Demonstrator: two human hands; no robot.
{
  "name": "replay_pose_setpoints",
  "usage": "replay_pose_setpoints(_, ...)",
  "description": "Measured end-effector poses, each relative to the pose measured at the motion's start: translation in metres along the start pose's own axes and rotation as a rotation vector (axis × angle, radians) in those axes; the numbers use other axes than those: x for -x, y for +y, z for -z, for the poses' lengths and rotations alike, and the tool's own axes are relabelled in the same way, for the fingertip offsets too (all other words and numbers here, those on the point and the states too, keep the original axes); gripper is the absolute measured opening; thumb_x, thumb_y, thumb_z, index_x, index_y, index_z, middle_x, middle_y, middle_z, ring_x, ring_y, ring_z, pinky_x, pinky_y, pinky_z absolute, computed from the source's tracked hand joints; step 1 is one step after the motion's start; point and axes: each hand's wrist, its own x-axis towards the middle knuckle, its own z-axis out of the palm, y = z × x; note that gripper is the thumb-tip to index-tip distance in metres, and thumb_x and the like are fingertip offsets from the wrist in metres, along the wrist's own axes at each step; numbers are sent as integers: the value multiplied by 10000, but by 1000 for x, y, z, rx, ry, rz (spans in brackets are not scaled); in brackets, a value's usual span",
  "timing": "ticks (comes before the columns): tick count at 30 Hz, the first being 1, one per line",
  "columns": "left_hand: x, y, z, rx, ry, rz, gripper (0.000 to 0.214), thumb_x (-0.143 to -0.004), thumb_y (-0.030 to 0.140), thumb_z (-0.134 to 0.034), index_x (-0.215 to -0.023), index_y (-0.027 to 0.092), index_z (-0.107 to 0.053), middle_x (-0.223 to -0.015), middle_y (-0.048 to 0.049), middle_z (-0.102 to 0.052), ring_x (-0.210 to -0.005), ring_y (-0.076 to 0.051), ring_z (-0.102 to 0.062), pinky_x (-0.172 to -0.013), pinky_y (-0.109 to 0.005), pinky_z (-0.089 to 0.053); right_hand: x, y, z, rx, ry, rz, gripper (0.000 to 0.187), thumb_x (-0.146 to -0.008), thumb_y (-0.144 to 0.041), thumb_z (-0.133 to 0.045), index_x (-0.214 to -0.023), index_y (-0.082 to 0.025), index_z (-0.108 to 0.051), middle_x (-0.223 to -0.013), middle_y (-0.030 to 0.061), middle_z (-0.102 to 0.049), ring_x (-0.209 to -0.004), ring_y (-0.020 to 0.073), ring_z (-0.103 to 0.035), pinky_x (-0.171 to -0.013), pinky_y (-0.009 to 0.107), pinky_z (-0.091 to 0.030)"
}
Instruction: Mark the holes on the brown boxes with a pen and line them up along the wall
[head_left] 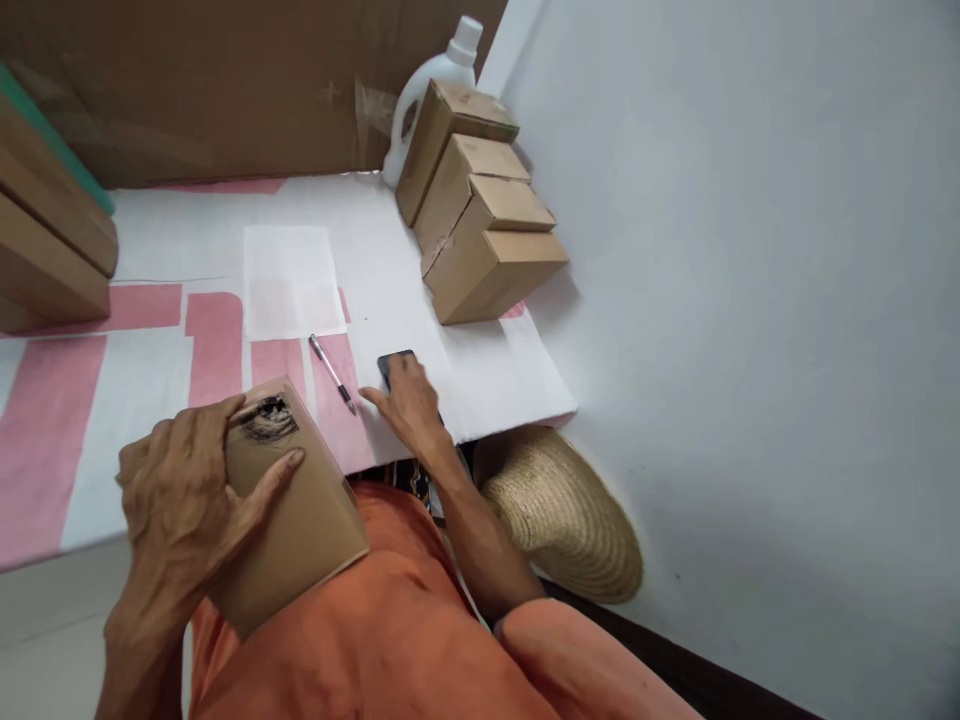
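Observation:
My left hand [187,485] grips a small brown cardboard box [300,520] from above, its fingers wrapped over the top edge; the box rests on my lap in orange cloth and bears a black scribble near its upper corner. My right hand [409,400] lies on a black phone [394,360] on the white and pink table cover, fingers curled over it. A pen [331,373] lies on the table just left of that hand. A white sheet of paper [291,280] lies further back.
Several brown boxes [480,235] lean in a row at the table's back right, with a white plastic bottle [431,85] behind them. Wooden pieces [45,240] sit at the far left. A straw hat [562,510] lies under the table edge by the wall.

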Motion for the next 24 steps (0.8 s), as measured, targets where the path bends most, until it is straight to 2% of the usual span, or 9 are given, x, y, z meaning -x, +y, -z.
replay_pose_setpoints(2, 0, -1, -1, -7, 0, -7, 578, -983, 658, -539, -1445, 312, -500, -1178, -151, -670, -1124, -482, -629, -981, -665, -471, 7, 18, -3, 40, 60, -127, 602, -967, -481, -787, -1378, -84, -596, -1460, 278, -609, -1378, 409, -570, -1067, 494, -498)
replay_pose_setpoints(5, 0, -3, -1, -25, 2, -28, 607, -1000, 661, -539, -1442, 246, -535, -1205, -191, -689, -1131, -480, -636, -982, -641, -467, 9, 41, -10, 0, 37, -237, 684, -869, -516, -869, -1335, -88, -607, -1427, 296, -619, -1355, 436, -587, -1071, 525, -501)
replay_pose_setpoints(8, 1, -3, -1, -38, 13, -29, 609, -1004, 654, -544, -1424, 214, -562, -1214, -205, -703, -1128, -484, -646, -967, -632, -464, 4, 55, -17, -269, 53, -278, 732, -709, -455, -969, -1257, -106, -629, -1376, 277, -664, -1343, 427, -619, -1085, 491, -505)
replay_pose_setpoints(10, 2, -2, -1, -36, 26, -35, 613, -1005, 643, -552, -1435, 206, -555, -1218, -208, -712, -1125, -485, -653, -957, -629, -464, 2, 59, -19, -526, 28, -264, 584, -709, -390, -932, -1157, -124, -667, -1289, 239, -726, -1307, 411, -653, -1095, 492, -506)
replay_pose_setpoints(12, 4, -2, 0, -25, 41, -38, 621, -1004, 630, -567, -1458, 209, -535, -1230, -211, -715, -1117, -480, -658, -951, -622, -468, 4, 59, -20, -723, -32, -198, 391, -794, -348, -818, -1105, -143, -696, -1210, 180, -777, -1251, 365, -699, -1089, 479, -529)
replay_pose_setpoints(15, 5, -1, 0, -27, 45, -32, 621, -1004, 620, -577, -1456, 197, -529, -1228, -219, -714, -1107, -470, -657, -950, -604, -471, 20, 52, -16, -926, -143, -87, 418, -889, -366, -687, -1256, -167, -671, -1179, 112, -812, -1113, 278, -777, -987, 419, -615)
replay_pose_setpoints(17, 5, 0, 0, -35, 41, -28, 603, -999, 619, -585, -1427, 195, -546, -1213, -210, -717, -1108, -454, -657, -960, -586, -467, 37, 41, -7, -1207, -248, -35, 516, -906, -428, -700, -1352, -179, -623, -1176, 111, -817, -996, 263, -809, -888, 414, -660)
replay_pose_setpoints(20, 3, 2, 2, -26, 37, -17, 562, -985, 627, -601, -1372, 220, -572, -1214, -182, -718, -1112, -417, -660, -978, -550, -459, 61, 20, 9, -1613, -484, 64, 537, -890, -486, -794, -1302, -168, -664, -1135, 132, -824, -881, 261, -820, -805, 418, -688)
replay_pose_setpoints(24, 3, 2, 4, 15, 23, 10, 447, -974, 567, -597, -1272, 234, -588, -1177, -149, -715, -1083, -380, -650, -962, -518, -447, 79, -18, 22, -1778, -713, 167, 518, -855, -522, -874, -1193, -163, -714, -1034, 117, -835, -913, 276, -820, -835, 436, -697)
